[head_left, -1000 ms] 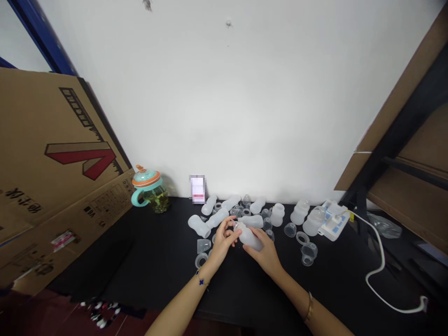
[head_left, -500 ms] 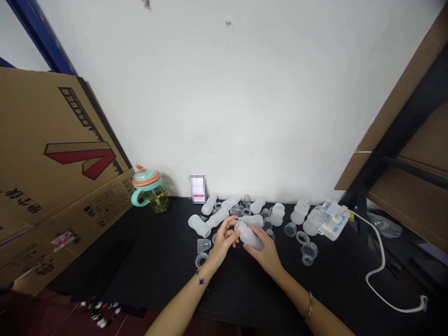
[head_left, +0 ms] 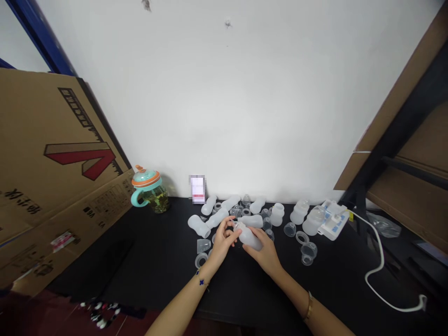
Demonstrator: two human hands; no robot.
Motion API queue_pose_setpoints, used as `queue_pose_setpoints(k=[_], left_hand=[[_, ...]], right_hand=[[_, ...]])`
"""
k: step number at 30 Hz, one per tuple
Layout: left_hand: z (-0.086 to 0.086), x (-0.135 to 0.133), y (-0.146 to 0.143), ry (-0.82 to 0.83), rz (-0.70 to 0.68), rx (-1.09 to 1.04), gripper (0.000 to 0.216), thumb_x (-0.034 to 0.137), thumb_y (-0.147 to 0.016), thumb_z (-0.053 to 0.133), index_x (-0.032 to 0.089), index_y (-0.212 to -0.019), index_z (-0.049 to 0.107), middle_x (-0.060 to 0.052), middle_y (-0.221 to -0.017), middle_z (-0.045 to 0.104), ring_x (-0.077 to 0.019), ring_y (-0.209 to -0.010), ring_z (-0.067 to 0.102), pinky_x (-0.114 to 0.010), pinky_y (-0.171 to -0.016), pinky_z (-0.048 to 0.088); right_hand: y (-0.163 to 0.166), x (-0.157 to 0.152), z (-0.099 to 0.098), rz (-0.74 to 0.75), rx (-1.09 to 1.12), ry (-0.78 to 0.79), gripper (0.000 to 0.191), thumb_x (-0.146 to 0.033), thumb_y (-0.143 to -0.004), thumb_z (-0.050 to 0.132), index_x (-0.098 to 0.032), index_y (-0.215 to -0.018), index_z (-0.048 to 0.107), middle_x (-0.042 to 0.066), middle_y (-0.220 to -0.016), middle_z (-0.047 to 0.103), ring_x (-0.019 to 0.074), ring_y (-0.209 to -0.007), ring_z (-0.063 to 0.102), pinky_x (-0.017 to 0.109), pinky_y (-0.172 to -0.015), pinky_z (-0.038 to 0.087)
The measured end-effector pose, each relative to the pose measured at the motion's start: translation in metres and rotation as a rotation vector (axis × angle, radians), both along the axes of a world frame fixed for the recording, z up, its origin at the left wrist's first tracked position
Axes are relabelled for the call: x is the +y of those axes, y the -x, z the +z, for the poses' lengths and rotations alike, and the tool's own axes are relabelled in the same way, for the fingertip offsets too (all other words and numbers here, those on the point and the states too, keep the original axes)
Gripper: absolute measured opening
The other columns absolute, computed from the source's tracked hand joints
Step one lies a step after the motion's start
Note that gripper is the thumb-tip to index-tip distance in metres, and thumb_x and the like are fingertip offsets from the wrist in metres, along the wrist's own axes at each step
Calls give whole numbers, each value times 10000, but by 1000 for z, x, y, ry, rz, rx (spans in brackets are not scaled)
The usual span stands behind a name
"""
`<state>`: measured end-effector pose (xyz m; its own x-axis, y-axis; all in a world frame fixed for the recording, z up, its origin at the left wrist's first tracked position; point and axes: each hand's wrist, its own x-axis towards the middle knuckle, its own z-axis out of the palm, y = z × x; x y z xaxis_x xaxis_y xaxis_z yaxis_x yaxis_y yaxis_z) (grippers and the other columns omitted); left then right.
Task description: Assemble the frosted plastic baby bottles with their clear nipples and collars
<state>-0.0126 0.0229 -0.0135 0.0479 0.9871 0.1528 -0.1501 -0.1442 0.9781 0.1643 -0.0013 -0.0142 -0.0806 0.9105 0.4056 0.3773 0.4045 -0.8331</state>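
Note:
My right hand (head_left: 266,252) is wrapped around the body of a translucent white baby bottle (head_left: 250,238), which lies tilted above the black table. At the bottle's top end, the fingers of my left hand (head_left: 223,239) are closed around the clear nipple and collar area; the fingers hide part of it. Beyond my hands lie several loose bottle bodies, among them a white bottle (head_left: 217,218). Near my left wrist are a clear cap (head_left: 203,245) and a clear ring (head_left: 201,260).
Two bottles with tops, one a fitted bottle (head_left: 300,212), stand at the right beside a white power strip (head_left: 332,224) with a white cable (head_left: 380,247). A teal-handled jug (head_left: 150,191) and a phone (head_left: 198,189) stand at the back left. A cardboard box (head_left: 52,163) flanks the table.
Almost nothing differs. Both hands keep hold of the bottle in the same place, with only a slight shift of the fingers at its top.

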Motion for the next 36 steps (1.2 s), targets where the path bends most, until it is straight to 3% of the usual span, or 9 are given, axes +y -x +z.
queue_pose_setpoints(k=[11,20,32,36], left_hand=[[12,-8,-1,-16,-63,-41,491,407,-816,710,247,-1246,536,-44,-1130,552,-65,-592,567,-190,-458,443],[5,-2,-1,22,13,-15,516,439,-784,747,239,-1214,546,0,-993,543,-51,-548,539,-169,-437,432],[10,-5,0,-33,-55,-33,472,428,-850,678,233,-1249,519,-60,-1149,555,-67,-596,565,-180,-457,452],[5,-2,-1,-14,-13,-21,485,442,-830,705,236,-1231,526,-37,-1093,537,-54,-571,556,-167,-429,435]], right_hand=[[1,0,4,-5,10,-7,412,-278,-740,723,-252,-1148,682,68,-1154,700,290,-1080,653,445,-971,517],[0,0,2,5,-15,8,428,-268,-756,719,-242,-1179,665,71,-1184,682,286,-1101,641,440,-985,503],[-1,1,1,-5,-12,1,418,-279,-751,721,-235,-1163,668,75,-1174,689,288,-1094,645,440,-980,507],[-1,2,2,5,-14,1,424,-282,-757,717,-231,-1174,661,83,-1178,685,287,-1097,641,441,-985,504]])
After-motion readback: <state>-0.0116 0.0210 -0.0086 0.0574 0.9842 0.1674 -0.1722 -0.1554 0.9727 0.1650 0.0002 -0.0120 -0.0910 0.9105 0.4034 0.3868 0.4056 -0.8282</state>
